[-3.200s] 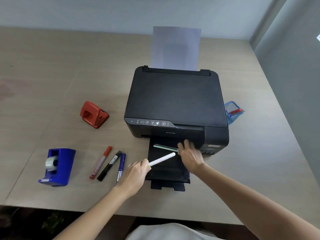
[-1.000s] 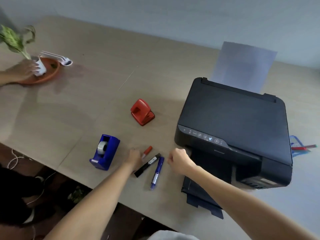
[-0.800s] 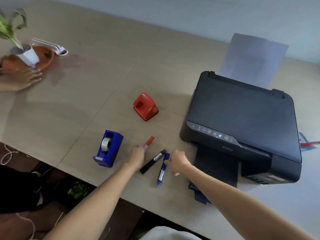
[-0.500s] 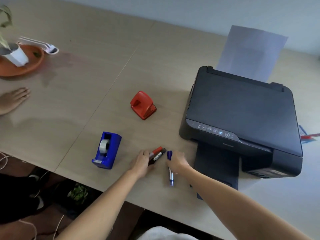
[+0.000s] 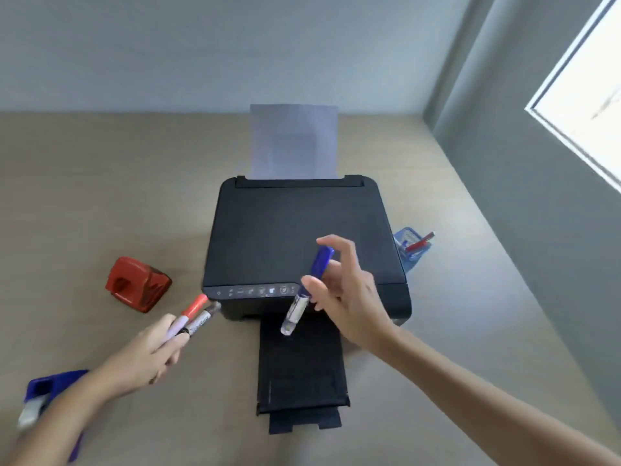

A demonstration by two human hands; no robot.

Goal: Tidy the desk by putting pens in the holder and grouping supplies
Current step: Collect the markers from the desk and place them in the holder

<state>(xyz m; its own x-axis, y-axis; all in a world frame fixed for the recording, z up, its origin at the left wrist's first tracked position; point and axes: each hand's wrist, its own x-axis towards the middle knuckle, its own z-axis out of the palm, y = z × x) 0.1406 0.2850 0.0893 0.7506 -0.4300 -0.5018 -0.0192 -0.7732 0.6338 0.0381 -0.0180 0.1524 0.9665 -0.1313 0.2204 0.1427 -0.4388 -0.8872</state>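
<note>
Both hands are up over the table (image 5: 84,196) now, each one loaded. The left hand (image 5: 144,358), lower left of the frame, has its fingers (image 5: 174,344) curled around two markers side by side: the red-capped marker (image 5: 188,314) and the black marker (image 5: 201,319), both caps aimed up and right toward the front corner of the printer (image 5: 302,240). The right hand (image 5: 349,297), at the centre of the frame, floats in front of the printer's button panel and pinches the blue-capped marker (image 5: 307,289) between thumb and fingertips, the other fingers fanned out loosely. That marker hangs tilted, blue cap up, clear end down over the printer's black output tray (image 5: 299,371).

The pen holder (image 5: 408,245) is a blue mesh cup at centre right, tucked just beside the printer's right edge, and there is a red pen (image 5: 420,242) sticking out of it, leaning right. Well apart from either hand.

To the left of the printer sits the red hole punch (image 5: 136,284) on bare table. Down in the bottom left corner the blue tape dispenser (image 5: 43,395) peeks out, partly hidden behind the left forearm. A sheet of paper (image 5: 294,142) stands upright in the printer's rear feed, against the grey wall. Bright window (image 5: 591,95) at the upper right.
</note>
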